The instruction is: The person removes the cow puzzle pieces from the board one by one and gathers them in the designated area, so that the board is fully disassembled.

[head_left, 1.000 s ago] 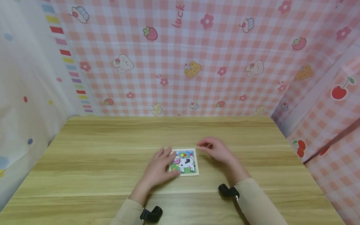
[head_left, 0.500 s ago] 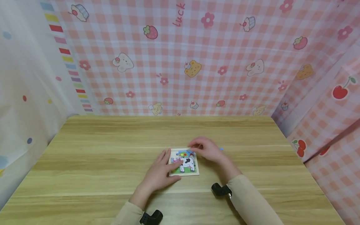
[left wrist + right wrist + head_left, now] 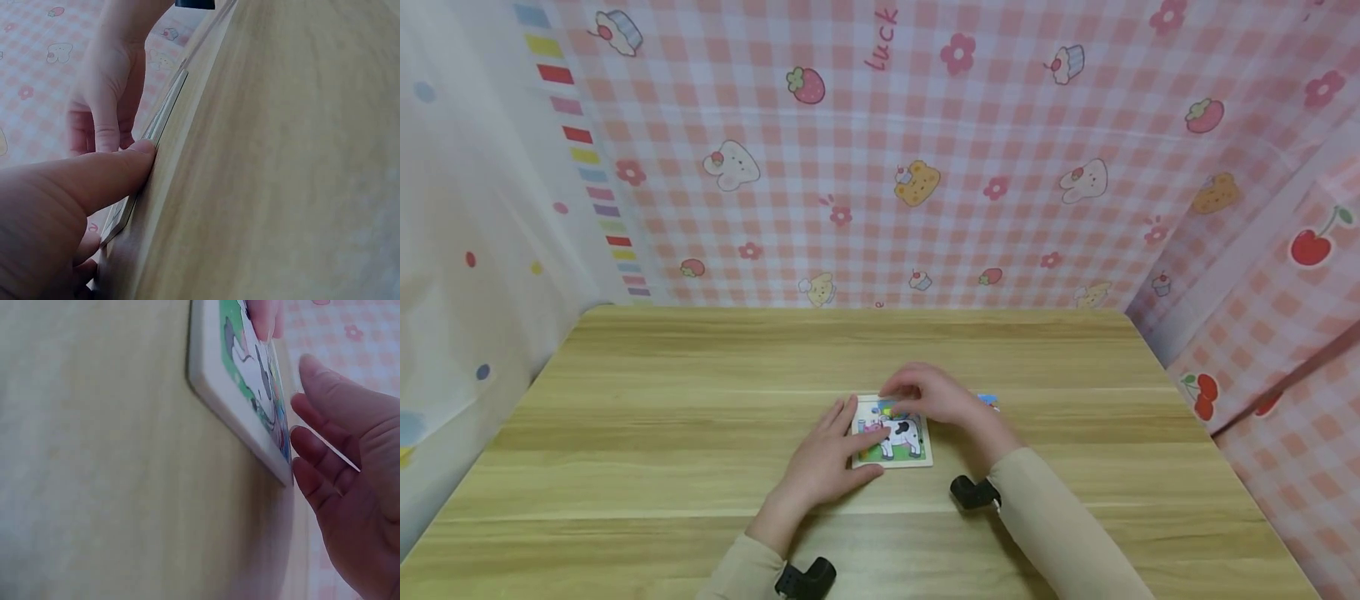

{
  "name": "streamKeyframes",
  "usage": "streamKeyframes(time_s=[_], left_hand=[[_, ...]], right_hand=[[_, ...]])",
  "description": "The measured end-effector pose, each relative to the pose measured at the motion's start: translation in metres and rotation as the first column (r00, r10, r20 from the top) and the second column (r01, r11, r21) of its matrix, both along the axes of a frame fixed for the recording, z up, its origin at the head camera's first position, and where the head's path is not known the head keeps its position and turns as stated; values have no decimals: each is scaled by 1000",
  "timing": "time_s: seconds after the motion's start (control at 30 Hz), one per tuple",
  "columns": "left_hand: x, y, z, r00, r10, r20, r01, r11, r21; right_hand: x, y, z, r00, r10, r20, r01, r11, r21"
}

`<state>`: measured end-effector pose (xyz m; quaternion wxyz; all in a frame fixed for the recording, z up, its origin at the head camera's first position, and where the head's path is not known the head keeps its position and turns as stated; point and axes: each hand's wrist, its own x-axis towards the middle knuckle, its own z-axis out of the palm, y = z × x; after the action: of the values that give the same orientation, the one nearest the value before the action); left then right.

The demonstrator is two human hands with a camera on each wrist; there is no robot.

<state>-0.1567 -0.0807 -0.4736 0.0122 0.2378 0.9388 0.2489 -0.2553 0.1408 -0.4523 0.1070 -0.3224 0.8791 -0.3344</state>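
Observation:
A small square cow jigsaw puzzle [image 3: 904, 446] in a pale wooden frame lies flat on the table. My left hand [image 3: 823, 454] rests at its left side, index finger stretched over the picture and thumb along the near edge. In the left wrist view the left thumb [image 3: 119, 172] lies against the frame's edge. My right hand [image 3: 936, 396] hovers over the puzzle's far right part, fingers loosely bent. The right wrist view shows the right thumb [image 3: 331, 394] apart from the fingers, nothing seen between them. The right hand covers the puzzle's upper right corner.
A loose blue piece [image 3: 988, 402] lies on the wooden table [image 3: 700, 367] just right of the right wrist, partly hidden by it. A pink checked cloth [image 3: 850, 150] hangs behind the table's far edge. Black wrist cameras sit on both forearms.
My right hand has moved left from beside the puzzle to over its far edge, uncovering the blue piece. The left index finger has shifted right across the picture, and the thumb has slid to the near edge.

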Motion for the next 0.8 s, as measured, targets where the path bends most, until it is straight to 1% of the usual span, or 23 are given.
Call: streamKeyframes(time_s=[0.13,0.27,0.43,0.6,0.8], left_hand=[[0,-1,-1,1000,-2,-8,2,1000,4],[0,-1,-2,1000,-3,-11,3,1000,3],[0,-2,-2,1000,-5,-16,4,1000,-8],[0,-1,-1,1000,-9,-15,9,1000,4],[0,-1,0,1000,-3,-8,3,1000,-1]], right_hand=[[-3,-6,3,999,51,9,-51,997,49],[-4,-10,6,996,92,-16,-91,993,75],[-6,-13,7,994,109,-17,-106,988,114],[-7,-14,6,994,113,-13,-110,983,147],[-8,-15,7,990,133,-38,-125,979,164]])
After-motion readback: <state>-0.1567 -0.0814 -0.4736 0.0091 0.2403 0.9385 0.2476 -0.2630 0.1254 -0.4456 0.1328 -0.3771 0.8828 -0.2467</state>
